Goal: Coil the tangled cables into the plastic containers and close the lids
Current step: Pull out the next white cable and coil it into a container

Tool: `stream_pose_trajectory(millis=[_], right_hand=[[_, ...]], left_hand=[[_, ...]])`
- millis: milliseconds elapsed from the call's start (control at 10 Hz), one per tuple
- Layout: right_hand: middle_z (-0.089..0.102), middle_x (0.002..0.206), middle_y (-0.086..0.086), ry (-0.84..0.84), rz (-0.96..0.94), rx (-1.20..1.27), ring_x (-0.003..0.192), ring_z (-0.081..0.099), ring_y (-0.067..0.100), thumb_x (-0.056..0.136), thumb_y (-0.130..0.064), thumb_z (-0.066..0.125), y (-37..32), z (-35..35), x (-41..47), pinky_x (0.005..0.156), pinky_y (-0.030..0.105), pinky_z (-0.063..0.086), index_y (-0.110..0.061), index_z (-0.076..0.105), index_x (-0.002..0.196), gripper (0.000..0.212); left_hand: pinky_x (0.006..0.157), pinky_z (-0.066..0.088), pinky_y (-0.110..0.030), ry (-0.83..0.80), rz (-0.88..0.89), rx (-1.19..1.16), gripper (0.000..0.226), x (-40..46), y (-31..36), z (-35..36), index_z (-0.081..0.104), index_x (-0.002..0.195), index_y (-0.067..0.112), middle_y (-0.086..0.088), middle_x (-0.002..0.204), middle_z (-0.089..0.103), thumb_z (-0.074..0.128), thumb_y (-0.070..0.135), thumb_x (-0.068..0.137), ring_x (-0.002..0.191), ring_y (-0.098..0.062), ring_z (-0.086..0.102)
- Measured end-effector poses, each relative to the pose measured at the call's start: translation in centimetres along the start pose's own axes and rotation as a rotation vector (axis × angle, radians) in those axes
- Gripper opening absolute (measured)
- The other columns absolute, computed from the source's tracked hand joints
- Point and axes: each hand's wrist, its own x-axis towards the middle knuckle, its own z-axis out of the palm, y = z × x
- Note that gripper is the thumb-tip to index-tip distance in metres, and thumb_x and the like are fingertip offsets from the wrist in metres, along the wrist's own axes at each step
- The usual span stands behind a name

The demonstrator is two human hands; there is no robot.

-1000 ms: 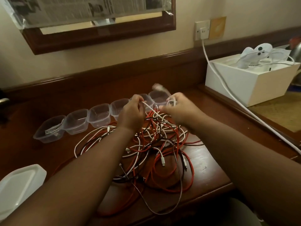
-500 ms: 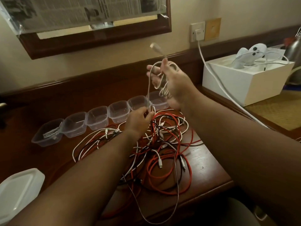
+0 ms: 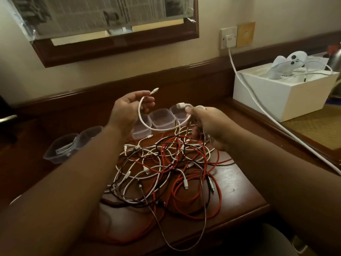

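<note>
Head view showed the left hand (image 3: 129, 112) pinching one plug end of a white cable (image 3: 158, 128) and the right hand (image 3: 208, 124) gripping its other end with gathered loops, both raised above the tangled cables (image 3: 166, 172) heaped on the wooden desk (image 3: 238, 183). Behind that heap stood a row of clear plastic containers (image 3: 162, 120), lids off, partly hidden by the left forearm; the leftmost container (image 3: 61, 148) held a coiled white cable. Right of the heap sat a white box (image 3: 282, 95), and a thick white cord (image 3: 258, 106) ran past it from the wall socket (image 3: 228, 36); newsprint taped over the framed mirror (image 3: 114, 34) was too blurred to read.
</note>
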Motion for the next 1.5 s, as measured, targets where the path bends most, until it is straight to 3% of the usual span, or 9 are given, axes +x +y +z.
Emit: stream_pose_trajectory(millis=[100,300,500,700,800,1000,1200,1400,1500], right_hand=[[0.062,0.086,0.004,-0.166,-0.012,-0.275,0.071,0.053,0.015,0.100,-0.039,0.050,-0.4,1.8,-2.2,0.067,0.029,0.044,-0.013,0.064,0.097,0.030],[0.061,0.083,0.003,-0.578,-0.129,-0.675,0.073,0.054,0.016,0.100,-0.042,0.048,-0.5,6.5,-9.3,0.068,0.032,0.045,-0.017,0.065,0.094,0.031],[0.052,0.140,-0.011,-0.945,-0.103,-1.043,0.125,0.050,0.009,0.090,-0.050,0.063,-0.3,8.6,-14.4,0.105,0.035,0.042,-0.033,0.044,0.144,0.060],[0.063,0.094,0.004,-0.330,-0.247,-0.429,0.082,0.063,0.019,0.095,-0.024,0.061,-0.3,8.5,-15.3,0.075,0.032,0.056,-0.018,0.057,0.101,0.010],[0.056,0.096,0.008,-0.005,-0.416,-0.165,0.076,0.058,0.018,0.091,-0.018,0.067,-0.9,7.8,-15.5,0.060,0.023,0.053,-0.020,0.046,0.101,0.024],[0.051,0.115,-0.005,-0.096,-0.556,-0.881,0.096,0.049,0.007,0.091,-0.049,0.062,-2.2,7.8,-15.9,0.075,0.024,0.045,-0.025,0.058,0.119,0.036],[0.025,0.057,0.000,-0.660,0.112,-0.114,0.048,0.019,0.014,0.103,-0.035,0.033,-2.3,8.3,-17.3,0.049,0.028,0.020,-0.017,0.042,0.063,0.044],[0.069,0.086,0.006,-0.722,0.025,0.761,0.082,0.069,0.020,0.096,-0.027,0.041,-2.4,9.2,-17.3,0.076,0.032,0.058,-0.009,0.069,0.085,0.035],[0.070,0.114,0.011,-0.530,-0.281,0.508,0.106,0.068,0.018,0.101,-0.015,0.041,-1.8,8.9,-15.8,0.091,0.030,0.055,-0.005,0.065,0.115,0.030]], left_hand=[[0.079,0.058,-0.031,-0.085,-0.218,-0.344,0.041,-2.7,2.2,-1.6,0.067,0.114,0.003,-0.016,0.103,0.073,0.032,0.004,0.093,0.094,-0.025,0.072],[0.051,0.046,-0.020,-0.175,-0.147,-0.079,0.027,-9.2,5.7,-4.2,0.070,0.108,0.013,-0.006,0.097,0.075,0.045,0.007,0.100,0.063,-0.012,0.061],[0.047,0.037,-0.020,-0.320,-0.072,0.064,0.030,-14.7,8.6,-6.4,0.065,0.119,0.018,-0.008,0.100,0.074,0.047,0.004,0.100,0.052,-0.011,0.044],[0.044,0.026,-0.023,-0.296,0.010,0.123,0.028,-19.5,8.6,-7.3,0.062,0.120,0.014,-0.006,0.096,0.073,0.047,0.003,0.099,0.049,-0.014,0.031],[0.042,0.026,-0.022,-0.288,0.001,0.175,0.024,-21.3,8.3,-7.1,0.061,0.115,0.012,-0.006,0.093,0.075,0.048,0.001,0.097,0.046,-0.011,0.034],[0.049,0.045,-0.014,-0.364,0.009,0.312,0.020,-22.8,8.4,-6.3,0.062,0.104,0.014,-0.008,0.087,0.070,0.055,-0.002,0.094,0.061,-0.007,0.061],[0.058,0.053,-0.021,-0.250,0.109,0.283,0.012,-23.5,7.2,-6.4,0.065,0.102,0.012,-0.006,0.079,0.072,0.062,0.005,0.092,0.067,-0.015,0.069],[0.051,0.036,-0.024,-0.157,-0.283,-0.350,0.018,-27.9,1.4,-3.6,0.076,0.081,0.022,-0.003,0.072,0.062,0.060,0.028,0.086,0.055,-0.011,0.050],[0.052,0.041,-0.023,-0.193,-0.353,-0.173,0.021,-29.5,-0.1,-3.3,0.076,0.094,0.022,0.000,0.069,0.061,0.055,0.028,0.095,0.055,-0.010,0.052]])
